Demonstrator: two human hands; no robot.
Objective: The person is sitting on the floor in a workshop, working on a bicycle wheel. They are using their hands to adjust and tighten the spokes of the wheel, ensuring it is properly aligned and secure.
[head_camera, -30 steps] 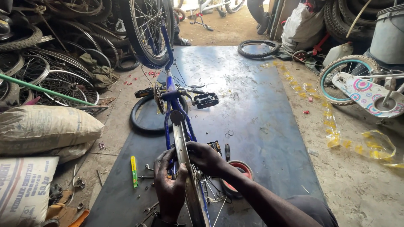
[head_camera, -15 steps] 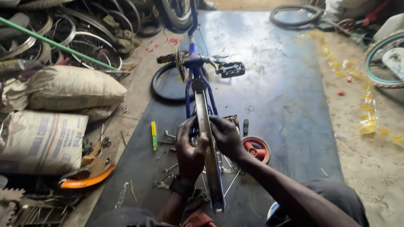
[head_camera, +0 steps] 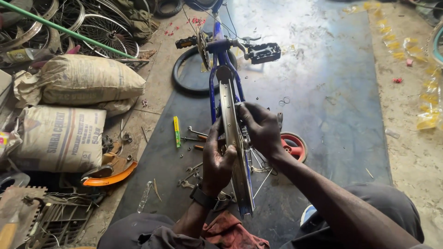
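A blue bicycle frame (head_camera: 215,78) stands upside down in front of me, with a bare metal wheel rim (head_camera: 230,110) seated between its rear stays. My left hand (head_camera: 217,159) grips the rim's left side near the hub. My right hand (head_camera: 258,127) closes over the right side at the axle; what its fingers pinch is hidden. The black pedals (head_camera: 262,52) and crank stick out beyond the rim. Loose spokes and wrenches (head_camera: 194,133) lie on the mat under the wheel.
A black tyre (head_camera: 187,78) lies behind the frame. A small red wheel (head_camera: 293,145) sits at my right wrist. Filled sacks (head_camera: 83,83) and an orange mudguard (head_camera: 110,173) are at left, with old rims (head_camera: 97,27) behind. A yellow-green stick (head_camera: 176,131) rests on the dark mat (head_camera: 332,92).
The view has tilted down and drawn nearer, so the bicycle looms larger. Both hands stay on the rim at the hub, the right one now wrapped further around its side.
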